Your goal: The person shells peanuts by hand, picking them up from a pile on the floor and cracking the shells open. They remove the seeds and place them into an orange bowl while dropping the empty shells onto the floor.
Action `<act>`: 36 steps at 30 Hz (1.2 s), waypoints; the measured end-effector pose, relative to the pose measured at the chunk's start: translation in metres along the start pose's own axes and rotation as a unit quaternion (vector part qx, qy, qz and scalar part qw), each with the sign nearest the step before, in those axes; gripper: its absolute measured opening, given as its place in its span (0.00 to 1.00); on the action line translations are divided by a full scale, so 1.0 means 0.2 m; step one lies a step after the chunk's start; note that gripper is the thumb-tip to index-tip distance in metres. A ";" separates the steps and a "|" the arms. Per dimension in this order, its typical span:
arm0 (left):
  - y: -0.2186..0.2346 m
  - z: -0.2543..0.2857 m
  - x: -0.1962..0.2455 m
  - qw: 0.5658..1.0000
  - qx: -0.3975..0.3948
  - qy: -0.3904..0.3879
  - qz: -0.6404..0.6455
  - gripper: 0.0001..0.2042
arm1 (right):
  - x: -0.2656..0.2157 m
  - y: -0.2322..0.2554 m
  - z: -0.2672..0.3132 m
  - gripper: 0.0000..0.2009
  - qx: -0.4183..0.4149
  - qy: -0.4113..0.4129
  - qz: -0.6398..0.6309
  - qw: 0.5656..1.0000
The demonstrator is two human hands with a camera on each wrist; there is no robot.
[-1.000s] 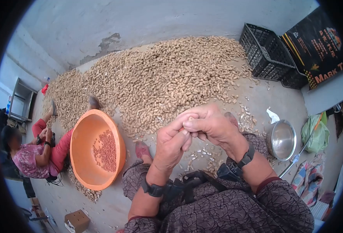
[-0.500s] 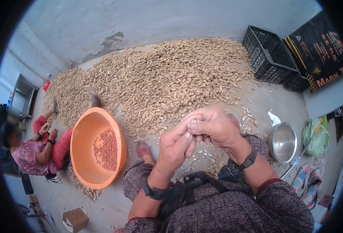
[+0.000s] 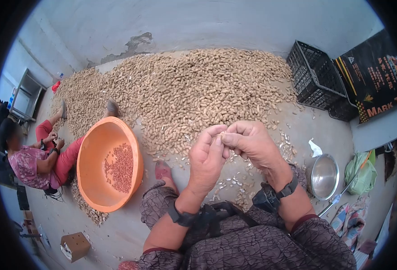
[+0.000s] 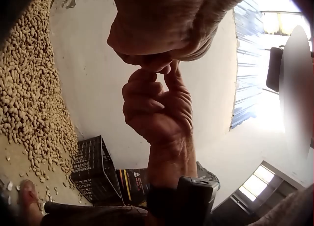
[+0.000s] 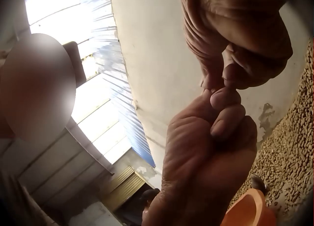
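Observation:
My left hand (image 3: 206, 157) and right hand (image 3: 257, 144) meet at their fingertips in front of my lap in the head view. Between thumbs and forefingers they pinch a peanut (image 3: 223, 133), of which only a small pale bit shows; the fingers hide most of it. Both wrist views show the two hands tip to tip, with the other fingers curled in. Beyond them, a wide heap of unshelled peanuts (image 3: 194, 90) covers the floor along the wall. To the left stands an orange basin (image 3: 88, 180) with shelled red peanuts (image 3: 120, 168) in it.
Right of my knees are a steel bowl (image 3: 323, 177) and a green plastic bag (image 3: 360, 173). A black crate (image 3: 315, 81) and a black printed sack (image 3: 374, 76) stand at the back right. Another person (image 3: 34, 164) sits at the left. Broken shells (image 3: 234, 182) litter the floor.
The thumbs and fingertips have drawn slightly apart, and the left fingers stand up straighter. The head view has shifted a little. Over at the left, the other person's hands have moved slightly.

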State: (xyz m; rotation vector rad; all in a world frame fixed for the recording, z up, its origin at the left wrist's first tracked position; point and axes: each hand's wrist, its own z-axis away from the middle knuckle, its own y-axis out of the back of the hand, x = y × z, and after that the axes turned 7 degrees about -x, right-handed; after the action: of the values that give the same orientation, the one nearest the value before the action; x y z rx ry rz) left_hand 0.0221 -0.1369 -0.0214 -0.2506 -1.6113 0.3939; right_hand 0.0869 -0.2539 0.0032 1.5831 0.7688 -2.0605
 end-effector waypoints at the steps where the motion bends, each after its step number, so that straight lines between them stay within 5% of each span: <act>1: 0.00 0.00 -0.01 1.000 0.004 -0.010 -0.020 0.10 | 0.01 0.00 0.00 0.09 -0.007 -0.007 -0.015 1.000; 12: 0.02 -0.01 -0.14 0.992 0.110 -0.044 -0.030 0.08 | 0.12 -0.06 -0.05 0.06 0.012 0.071 -0.015 0.997; 15: 0.05 -0.02 -0.16 0.974 0.147 -0.059 -0.165 0.08 | 0.15 -0.09 -0.04 0.05 0.037 0.091 0.007 0.995; 17: 0.04 -0.01 -0.09 0.991 0.104 0.020 0.076 0.09 | 0.15 -0.10 -0.04 0.05 0.048 0.106 0.015 0.993; 20: 0.04 -0.02 -0.10 0.969 0.067 0.037 0.235 0.10 | 0.11 -0.09 -0.03 0.04 0.019 0.078 -0.058 0.995; 29: 0.07 -0.03 -0.03 0.964 -0.064 0.080 0.245 0.16 | 0.06 -0.02 -0.01 0.06 0.014 0.007 -0.076 0.997; 32: 0.06 -0.04 -0.06 0.965 -0.050 0.114 0.231 0.14 | 0.05 -0.02 0.00 0.06 0.021 0.043 -0.058 0.997; 36: 0.06 -0.01 -0.08 0.969 -0.035 0.130 0.205 0.12 | 0.12 -0.05 0.03 0.04 0.090 0.167 0.150 0.970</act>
State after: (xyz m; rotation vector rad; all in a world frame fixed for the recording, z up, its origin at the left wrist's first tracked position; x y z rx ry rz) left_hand 0.0250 -0.1319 -0.0410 -0.6686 -1.3113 0.5928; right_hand 0.0703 -0.2508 -0.0168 2.0419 0.4205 -1.7078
